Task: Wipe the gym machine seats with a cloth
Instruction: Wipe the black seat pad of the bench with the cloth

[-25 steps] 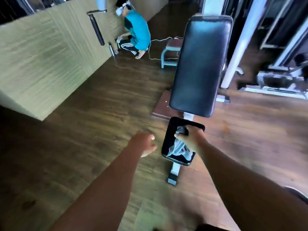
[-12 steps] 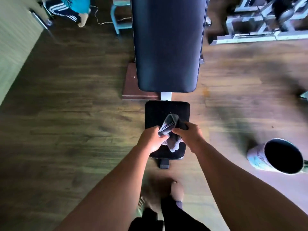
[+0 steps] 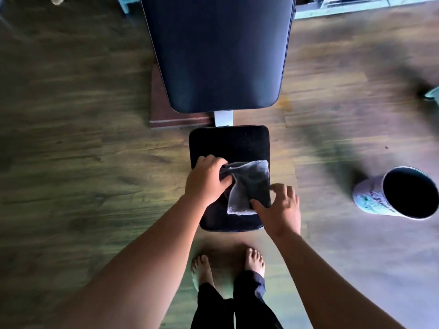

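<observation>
2 hands hold 1 grey cloth (image 3: pixel 249 184) on the black seat (image 3: pixel 229 143). The left hand (image 3: pixel 206 180) grips its bunched left end and the right hand (image 3: pixel 281 208) pinches its near right edge. Long axis runs crosswise between them.

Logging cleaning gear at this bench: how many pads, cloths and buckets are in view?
Pads: 2 (backrest pad, seat pad)
Cloths: 1 (grey cloth)
Buckets: 1 (bucket)
Total: 4

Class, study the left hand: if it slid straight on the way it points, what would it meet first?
The cloth that the left hand grips; beyond it, bare seat pad, then probably the backrest.
</observation>
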`<state>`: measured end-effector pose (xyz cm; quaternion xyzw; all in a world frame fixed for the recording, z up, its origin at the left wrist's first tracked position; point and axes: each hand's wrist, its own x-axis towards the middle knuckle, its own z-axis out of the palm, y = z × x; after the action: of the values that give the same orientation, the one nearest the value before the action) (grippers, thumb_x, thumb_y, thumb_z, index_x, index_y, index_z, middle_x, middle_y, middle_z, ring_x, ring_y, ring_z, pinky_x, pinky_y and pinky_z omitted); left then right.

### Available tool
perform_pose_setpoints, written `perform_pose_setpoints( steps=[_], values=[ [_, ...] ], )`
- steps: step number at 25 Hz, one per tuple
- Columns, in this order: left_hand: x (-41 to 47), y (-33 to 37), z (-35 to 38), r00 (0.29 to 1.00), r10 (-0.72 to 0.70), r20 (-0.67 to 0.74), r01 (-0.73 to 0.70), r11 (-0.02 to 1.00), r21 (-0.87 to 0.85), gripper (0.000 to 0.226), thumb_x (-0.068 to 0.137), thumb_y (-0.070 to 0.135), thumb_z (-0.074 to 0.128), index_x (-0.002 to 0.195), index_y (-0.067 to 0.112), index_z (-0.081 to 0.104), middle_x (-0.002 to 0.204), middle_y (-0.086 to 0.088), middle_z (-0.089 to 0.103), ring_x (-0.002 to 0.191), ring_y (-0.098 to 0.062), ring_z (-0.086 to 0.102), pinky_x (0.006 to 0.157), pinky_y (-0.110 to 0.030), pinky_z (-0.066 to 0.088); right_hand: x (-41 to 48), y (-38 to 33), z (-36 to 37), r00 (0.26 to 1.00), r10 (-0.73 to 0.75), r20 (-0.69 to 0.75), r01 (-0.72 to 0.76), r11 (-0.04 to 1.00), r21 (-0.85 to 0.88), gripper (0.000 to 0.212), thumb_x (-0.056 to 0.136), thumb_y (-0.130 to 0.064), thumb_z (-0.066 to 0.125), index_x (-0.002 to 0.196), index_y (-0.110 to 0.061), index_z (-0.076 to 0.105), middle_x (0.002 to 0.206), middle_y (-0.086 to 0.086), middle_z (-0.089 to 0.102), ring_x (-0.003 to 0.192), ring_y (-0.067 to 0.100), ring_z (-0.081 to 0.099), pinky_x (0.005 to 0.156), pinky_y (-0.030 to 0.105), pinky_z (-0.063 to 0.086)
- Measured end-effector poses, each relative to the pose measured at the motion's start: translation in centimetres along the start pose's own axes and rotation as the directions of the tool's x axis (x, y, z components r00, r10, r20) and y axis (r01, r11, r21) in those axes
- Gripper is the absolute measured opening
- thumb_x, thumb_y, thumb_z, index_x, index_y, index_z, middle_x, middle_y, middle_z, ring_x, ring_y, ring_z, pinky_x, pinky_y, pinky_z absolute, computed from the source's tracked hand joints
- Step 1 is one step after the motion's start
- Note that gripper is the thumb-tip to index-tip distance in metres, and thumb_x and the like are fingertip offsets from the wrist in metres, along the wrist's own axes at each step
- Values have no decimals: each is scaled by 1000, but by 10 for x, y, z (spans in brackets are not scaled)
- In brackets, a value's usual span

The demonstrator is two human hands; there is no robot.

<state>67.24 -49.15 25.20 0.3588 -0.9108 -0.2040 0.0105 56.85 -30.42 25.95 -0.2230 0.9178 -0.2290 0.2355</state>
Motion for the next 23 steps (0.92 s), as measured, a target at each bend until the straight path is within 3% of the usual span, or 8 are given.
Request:
perform_pose_setpoints(
  steps=[3, 5, 7, 10, 14, 20, 21, 23],
  values=[
    [-3, -26, 0, 997, 54, -61, -47, 993, 110, 54, 92, 50, 54, 137, 21, 57, 136, -3, 57, 126, -28, 50, 97, -47, 49, 18, -9, -2, 945, -321, -64, 312, 943, -115, 59, 84, -43, 69, 135, -20, 52, 149, 7, 43, 133, 30, 38, 110, 44, 40],
    [-6, -44, 5, 998, 51, -47, -41, 981, 189, 61, 98, 50, 46, 151, 20, 45, 159, -3, 41, 146, -26, 36, 113, -48, 39, 37, -29, 6, 875, -470, 118, 484, 845, -225, 65, 94, -50, 53, 151, -23, 38, 166, 4, 20, 153, 25, 17, 123, 41, 23],
    [-9, -55, 14, 999, 41, 8, -42, 971, 234, 66, 101, 51, 38, 158, 19, 31, 169, -2, 22, 156, -25, 19, 121, -50, 28, 49, -42, 23, 800, -518, 303, 597, 739, -313, 72, 99, -58, 37, 160, -25, 16, 170, -1, -1, 156, 18, -5, 127, 42, 8],
    [-14, -61, 28, 998, 31, 47, -41, 976, 215, 68, 105, 53, 25, 163, 20, 13, 172, 2, 0, 158, -20, -2, 126, -50, 15, 41, -39, 41, 778, -505, 373, 626, 664, -409, 76, 101, -62, 21, 161, -21, 1, 169, -3, -10, 155, 15, -14, 127, 44, 2],
    [-14, -64, 32, 999, 29, 46, -37, 984, 177, 68, 105, 54, 21, 164, 22, 10, 172, 5, -5, 158, -17, -8, 127, -51, 12, 65, -38, 35, 777, -514, 364, 629, 622, -466, 73, 103, -58, 15, 160, -19, -7, 168, -2, -15, 154, 15, -17, 127, 41, -4],
    [-15, -62, 32, 999, 8, 53, -17, 985, 173, 68, 104, 54, 20, 164, 23, 9, 171, 7, -6, 158, -16, -8, 127, -52, 11, 141, -80, 44, 894, -416, 167, 445, 783, -436, 72, 103, -52, 23, 161, -13, 7, 170, 5, 0, 157, 21, -4, 127, 42, 1],
    [-15, -63, 32, 998, 7, 57, -16, 984, 175, 68, 104, 54, 20, 164, 24, 8, 171, 7, -6, 158, -16, -9, 127, -52, 10, 127, -74, 43, 892, -425, 156, 450, 795, -406, 72, 103, -52, 26, 161, -13, 9, 170, 6, 2, 157, 22, -3, 127, 42, 3],
    [-15, -64, 32, 998, 12, 59, -22, 985, 173, 68, 104, 55, 19, 164, 23, 8, 171, 6, -7, 157, -16, -10, 127, -52, 10, 83, -50, 40, 837, -504, 215, 545, 725, -421, 73, 103, -54, 27, 161, -13, 10, 170, 5, 3, 157, 20, -4, 127, 44, 6]
  ],
)
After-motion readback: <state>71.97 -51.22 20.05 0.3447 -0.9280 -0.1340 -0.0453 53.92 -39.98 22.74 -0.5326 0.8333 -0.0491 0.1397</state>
